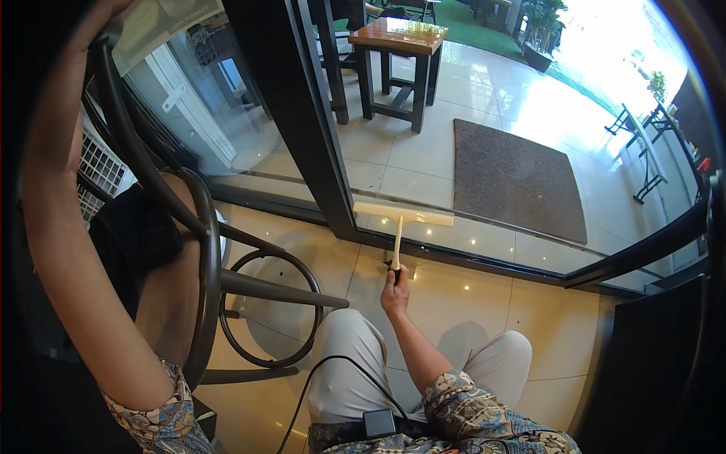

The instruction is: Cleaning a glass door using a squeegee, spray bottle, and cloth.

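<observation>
Cream squeegee (398, 238) extends forward from the right hand (395, 291), fingers wrapped round its dark handle, wide head at the glass just beyond; contact unclear. Left hand (113, 7), far to the left, mostly cropped beside the dark chair (208, 280), grip cannot be told. Past the right hand: black frame (469, 261), brown mat (522, 178), wood-topped table (397, 34).

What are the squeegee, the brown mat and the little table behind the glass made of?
The squeegee looks like plastic: pale cream and smooth. The mat seems to be fibre or rubber; it's dull and speckled. The tabletop is probably varnished wood, being brown and shiny with reflections; its dark legs could be wood or metal.
</observation>
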`<action>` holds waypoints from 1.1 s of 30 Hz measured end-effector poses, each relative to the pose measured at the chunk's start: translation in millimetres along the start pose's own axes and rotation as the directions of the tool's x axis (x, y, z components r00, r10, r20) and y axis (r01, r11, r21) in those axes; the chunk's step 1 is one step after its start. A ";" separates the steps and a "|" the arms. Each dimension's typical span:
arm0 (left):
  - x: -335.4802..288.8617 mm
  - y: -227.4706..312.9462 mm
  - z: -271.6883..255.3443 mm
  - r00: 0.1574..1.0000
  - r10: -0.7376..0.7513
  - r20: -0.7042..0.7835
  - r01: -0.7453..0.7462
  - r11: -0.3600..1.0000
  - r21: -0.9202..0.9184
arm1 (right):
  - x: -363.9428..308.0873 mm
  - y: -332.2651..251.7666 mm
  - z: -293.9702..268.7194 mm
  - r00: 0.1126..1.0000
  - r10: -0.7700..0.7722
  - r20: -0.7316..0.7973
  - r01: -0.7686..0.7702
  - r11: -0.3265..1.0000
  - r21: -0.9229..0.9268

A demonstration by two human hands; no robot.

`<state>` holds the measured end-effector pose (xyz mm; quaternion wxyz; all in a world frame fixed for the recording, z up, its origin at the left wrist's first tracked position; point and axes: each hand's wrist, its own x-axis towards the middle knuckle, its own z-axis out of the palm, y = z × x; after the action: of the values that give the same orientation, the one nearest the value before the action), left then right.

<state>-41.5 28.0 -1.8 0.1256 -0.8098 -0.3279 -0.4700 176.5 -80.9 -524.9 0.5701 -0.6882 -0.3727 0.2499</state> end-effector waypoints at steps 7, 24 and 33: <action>9.6 20.7 -18.2 0.990 -0.130 -0.048 0.131 0.991 0.033 | -33.2 72.5 -20.9 0.940 0.338 0.054 -0.318 0.920 -0.227; 15.8 50.6 16.8 0.942 -0.309 0.130 0.325 0.937 -0.129 | -30.5 -30.9 -93.1 0.985 0.044 0.168 -0.054 0.997 0.055; 33.5 36.4 -21.6 0.794 -0.213 0.570 0.300 0.952 -0.062 | -7.4 -299.1 -121.7 0.462 -0.635 0.619 0.680 0.702 0.212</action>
<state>-21.0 3.4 41.7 -0.1010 -0.8661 -0.4211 -0.2496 197.4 -138.0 -207.7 0.4313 -0.3762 -0.7896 0.2213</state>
